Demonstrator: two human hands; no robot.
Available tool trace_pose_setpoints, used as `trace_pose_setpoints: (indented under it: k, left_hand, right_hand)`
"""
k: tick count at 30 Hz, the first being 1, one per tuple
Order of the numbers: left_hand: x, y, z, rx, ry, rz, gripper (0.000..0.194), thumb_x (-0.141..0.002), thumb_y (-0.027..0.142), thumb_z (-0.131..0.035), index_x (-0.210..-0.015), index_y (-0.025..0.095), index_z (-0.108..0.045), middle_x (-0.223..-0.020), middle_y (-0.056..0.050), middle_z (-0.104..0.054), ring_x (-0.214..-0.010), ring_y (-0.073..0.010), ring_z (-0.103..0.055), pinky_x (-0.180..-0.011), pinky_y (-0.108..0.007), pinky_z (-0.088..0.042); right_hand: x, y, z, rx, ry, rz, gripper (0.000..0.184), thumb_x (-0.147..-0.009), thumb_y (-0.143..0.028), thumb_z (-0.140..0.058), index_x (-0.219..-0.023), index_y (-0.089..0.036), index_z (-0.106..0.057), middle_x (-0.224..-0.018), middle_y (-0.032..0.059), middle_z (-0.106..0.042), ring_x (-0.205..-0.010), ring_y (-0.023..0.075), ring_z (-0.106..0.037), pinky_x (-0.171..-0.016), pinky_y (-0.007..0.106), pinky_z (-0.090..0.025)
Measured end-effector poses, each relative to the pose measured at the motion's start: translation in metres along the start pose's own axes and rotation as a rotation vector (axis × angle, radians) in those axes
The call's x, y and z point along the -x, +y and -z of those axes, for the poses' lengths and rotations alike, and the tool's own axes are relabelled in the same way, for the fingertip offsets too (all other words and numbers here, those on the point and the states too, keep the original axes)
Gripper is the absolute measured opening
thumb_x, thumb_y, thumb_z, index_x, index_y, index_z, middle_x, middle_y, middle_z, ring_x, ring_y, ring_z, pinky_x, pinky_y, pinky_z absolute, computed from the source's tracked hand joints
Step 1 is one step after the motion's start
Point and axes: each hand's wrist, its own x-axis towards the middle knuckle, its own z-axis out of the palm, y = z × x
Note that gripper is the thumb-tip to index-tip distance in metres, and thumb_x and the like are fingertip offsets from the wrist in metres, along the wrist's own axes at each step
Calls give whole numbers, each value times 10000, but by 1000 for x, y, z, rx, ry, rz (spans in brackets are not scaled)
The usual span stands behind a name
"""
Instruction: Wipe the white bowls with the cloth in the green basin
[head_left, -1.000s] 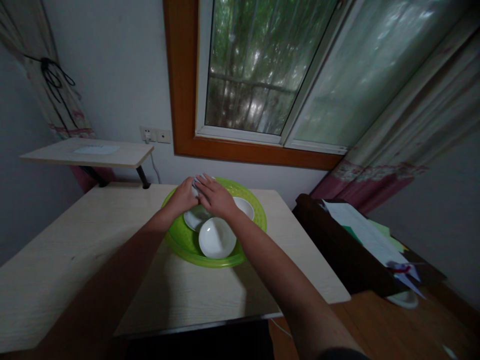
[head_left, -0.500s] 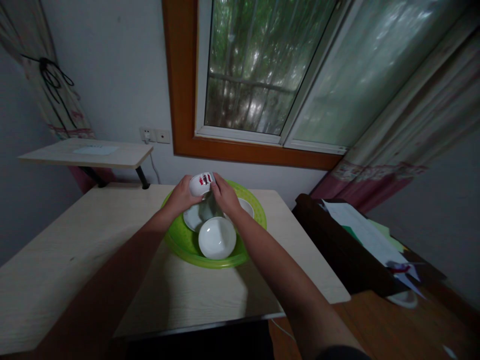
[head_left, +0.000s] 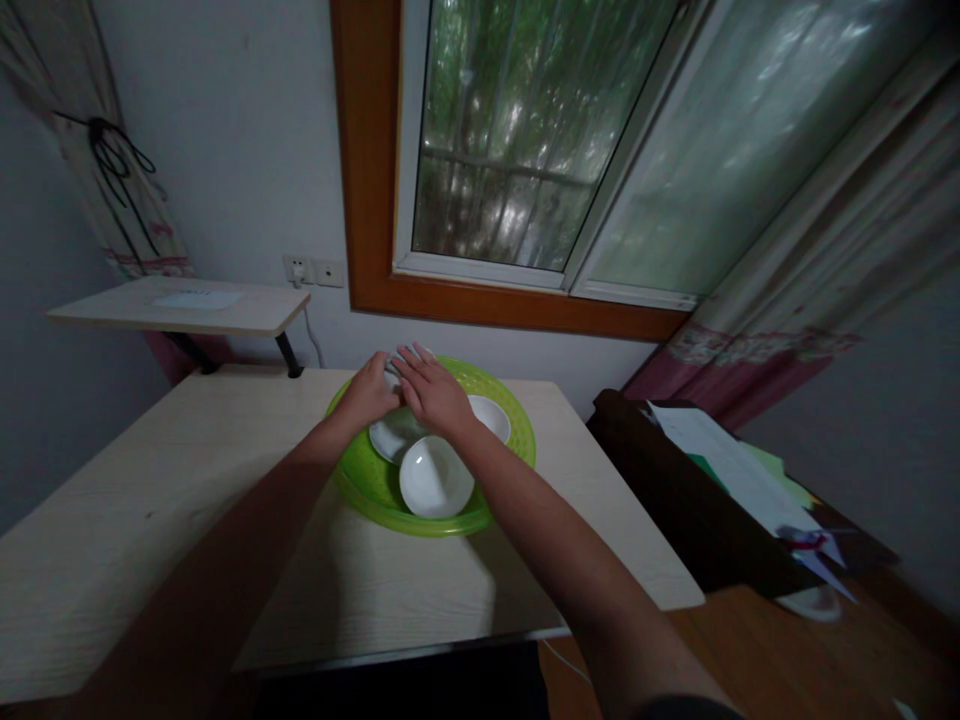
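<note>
A small white bowl (head_left: 392,380) is mostly hidden behind my hands, above the far left part of a green plastic basin (head_left: 420,527). My left hand (head_left: 370,390) is closed round its left side. Stretched across the bowl's front is my right hand (head_left: 431,388), its fingers extended and lying against it. Within the basin, a white bowl (head_left: 436,478) sits nearest me with its hollow facing up. Another white dish (head_left: 391,436) lies behind it to the left, partly under my hands. A further white bowl (head_left: 491,416) shows at the right, past my right wrist.
The basin stands on a pale wooden table (head_left: 225,450). A raised shelf (head_left: 180,305) with a paper sheet is at the back left, near a wall socket (head_left: 298,268). Behind the table is a window (head_left: 510,150). Papers (head_left: 727,460) lie on dark furniture at the right.
My right hand has moved left and slightly up, from the bowl's right edge across its front, covering the red print. My left hand keeps its hold. The view has shifted slightly.
</note>
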Motion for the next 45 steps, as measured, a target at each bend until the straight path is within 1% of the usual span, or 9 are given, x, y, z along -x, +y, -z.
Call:
trace_pose_setpoints:
  k: [6,11,15,19,24,27,34,39,45]
  left_hand:
    - [2,7,6,1,-35,29,588,-642,382,-775,-1123,203,-487,-1088,-90,-635,-1008,-273,-637,-846,-383,-508]
    - [2,6,6,-12,-29,33,599,-647,398,-777,-1127,196,-482,-1082,-96,-644,-1011,-274,-643,-851,-384,-513]
    - [1,5,5,-1,-43,51,595,-651,410,-772,-1120,197,-475,-1062,-92,-649,-984,-273,-651,-813,-373,-516]
    - [1,4,5,-14,-51,44,550,-656,403,-754,-1083,202,-471,-1018,-85,-640,-924,-267,-650,-766,-366,-506]
    - [1,5,6,16,-42,18,368,-706,245,-650,-1016,208,-455,-960,-76,-630,-872,-237,-643,-773,-362,-502]
    - [1,6,6,17,-24,23,398,-691,263,-675,-1017,211,-452,-968,-76,-630,-887,-244,-643,-784,-369,-507]
    - [1,6,6,-9,-29,69,594,-650,414,-768,-1117,209,-463,-1068,-91,-643,-984,-274,-652,-817,-377,-515]
    - [1,10,9,-13,22,92,604,-658,424,-774,-1127,207,-461,-1072,-95,-650,-991,-267,-654,-834,-374,-517]
    - [-2,7,11,9,91,155,585,-636,397,-784,-1082,209,-455,-1057,-96,-653,-974,-266,-658,-813,-375,-527]
  right_hand:
    - [6,27,-4,-198,146,-409,499,-1048,-434,-321,-1404,-189,-570,-1440,97,-583,-1354,216,-538,-1184,414,-377]
    - [11,39,-10,-307,157,-514,532,-1045,-473,-295,-1328,-173,-632,-1325,116,-668,-1254,239,-619,-1123,443,-436]
    - [9,31,-12,-275,161,-452,505,-1038,-444,-345,-1422,-185,-545,-1444,107,-578,-1353,222,-538,-1176,429,-382]
    - [6,14,-9,-195,86,-208,494,-1038,-359,-355,-1483,-180,-470,-1587,87,-400,-1503,201,-320,-1253,429,-252]
    - [2,-5,-5,-115,-41,40,449,-1029,-286,-382,-1453,-220,-515,-1565,52,-442,-1533,195,-241,-1269,484,-198]
    - [1,-5,-4,-123,-13,11,440,-1032,-297,-385,-1444,-239,-528,-1553,41,-460,-1521,191,-274,-1266,472,-218]
    - [4,22,-8,-277,179,-311,512,-1043,-461,-324,-1423,-210,-558,-1507,76,-515,-1428,194,-450,-1234,409,-301]
    - [8,35,-12,-319,193,-462,526,-1024,-484,-360,-1410,-195,-569,-1457,89,-567,-1381,209,-511,-1202,427,-352]
    - [6,15,-3,-233,84,-206,473,-1020,-308,-385,-1481,-258,-476,-1580,22,-413,-1487,175,-352,-1255,434,-262]
